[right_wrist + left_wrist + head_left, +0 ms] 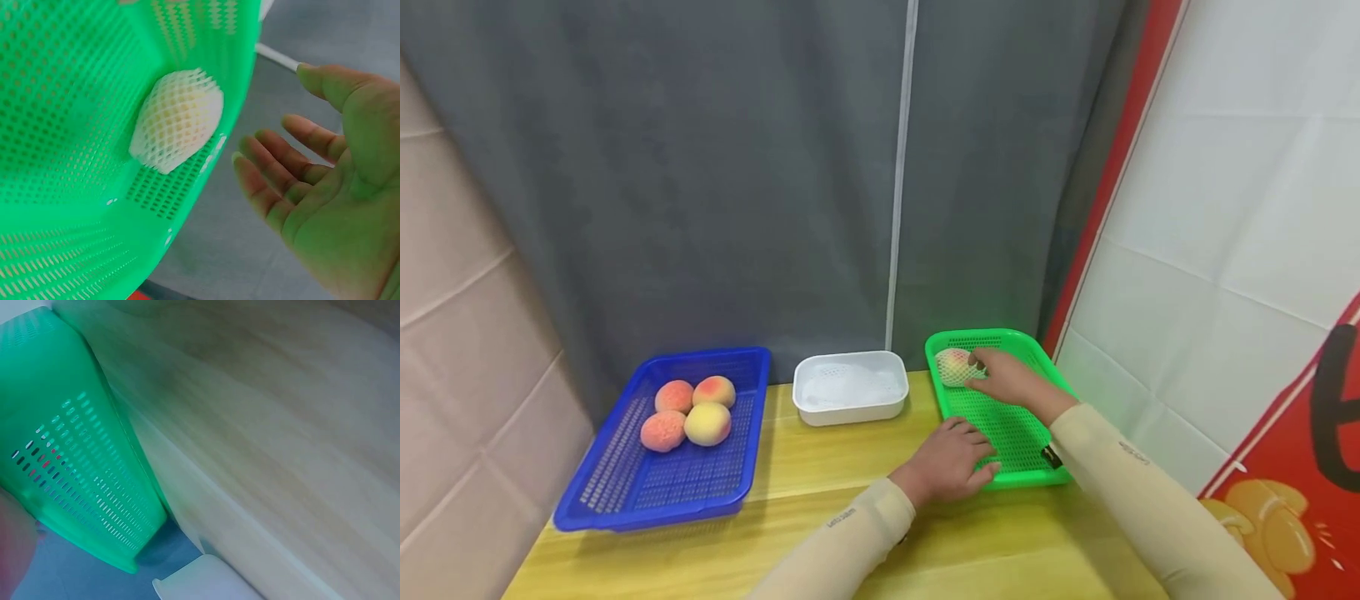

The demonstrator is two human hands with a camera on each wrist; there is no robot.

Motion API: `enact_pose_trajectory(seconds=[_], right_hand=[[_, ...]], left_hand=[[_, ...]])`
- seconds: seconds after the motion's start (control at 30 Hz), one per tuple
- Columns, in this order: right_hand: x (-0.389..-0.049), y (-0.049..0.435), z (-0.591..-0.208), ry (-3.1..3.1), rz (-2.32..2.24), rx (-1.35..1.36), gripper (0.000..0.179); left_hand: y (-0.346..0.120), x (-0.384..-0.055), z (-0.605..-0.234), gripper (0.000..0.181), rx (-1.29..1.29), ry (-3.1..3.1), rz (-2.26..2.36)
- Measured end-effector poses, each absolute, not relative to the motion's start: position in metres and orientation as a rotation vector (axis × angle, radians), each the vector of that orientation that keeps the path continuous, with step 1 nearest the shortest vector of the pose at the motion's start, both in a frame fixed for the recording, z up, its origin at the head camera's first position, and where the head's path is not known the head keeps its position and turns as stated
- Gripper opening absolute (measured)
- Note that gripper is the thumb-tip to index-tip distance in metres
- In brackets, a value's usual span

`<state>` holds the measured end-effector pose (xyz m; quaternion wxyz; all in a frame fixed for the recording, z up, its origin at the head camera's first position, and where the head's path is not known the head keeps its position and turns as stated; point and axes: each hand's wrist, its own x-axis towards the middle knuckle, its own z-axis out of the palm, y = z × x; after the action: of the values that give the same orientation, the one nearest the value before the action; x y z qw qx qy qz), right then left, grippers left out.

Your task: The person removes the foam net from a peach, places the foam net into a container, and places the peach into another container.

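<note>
A peach in a white foam net (953,367) lies in the far left corner of the green basket (1022,478). Over that basket, my right hand (1006,379) is beside the netted peach with fingers loosely bent. The right wrist view shows this hand (350,181) apart from the netted peach (178,119), its palm holding nothing. My left hand (951,462) is at the basket's near left edge, fingers relaxed; whether it touches the rim I cannot tell. Only a blurred bit of it (15,544) appears in the left wrist view, beside the green basket (50,381).
On the left of the wooden table (805,467) stands a blue basket (748,467) with several bare peaches (707,424). A white tray (850,414) holding white netted material sits between the two baskets. Behind them hangs a grey curtain (700,183).
</note>
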<state>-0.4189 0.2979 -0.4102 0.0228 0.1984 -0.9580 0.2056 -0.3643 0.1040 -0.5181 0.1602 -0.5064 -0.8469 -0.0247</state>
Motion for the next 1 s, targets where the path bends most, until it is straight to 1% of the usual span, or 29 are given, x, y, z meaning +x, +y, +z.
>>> enact_pose_trajectory(seconds=[0.2, 0.33, 0.57, 0.83, 1.0], right_hand=[[-0.451, 0.293, -0.422, -2.985, 0.387, 0.675, 0.063], [-0.470, 0.289, -0.434, -2.979, 0.252, 0.713, 0.072], [-0.491, 0.281, -0.440, -3.005, 0.160, 0.695, 0.079], [-0.506, 0.280, -0.450, -3.013, 0.109, 0.654, 0.081], [-0.515, 0.279, -0.456, -3.062, 0.137, 0.603, 0.086]], left_hand=[[0.102, -0.364, -0.514, 0.053, -1.448, -2.423, -0.063], [0.101, -0.363, -0.516, 0.054, -1.451, -2.430, -0.066], [0.103, -0.365, -0.520, 0.054, -1.444, -2.434, -0.059], [0.106, -0.365, -0.520, 0.052, -1.444, -2.398, -0.019], [0.107, -0.364, -0.520, 0.050, -1.433, -2.399, -0.005]])
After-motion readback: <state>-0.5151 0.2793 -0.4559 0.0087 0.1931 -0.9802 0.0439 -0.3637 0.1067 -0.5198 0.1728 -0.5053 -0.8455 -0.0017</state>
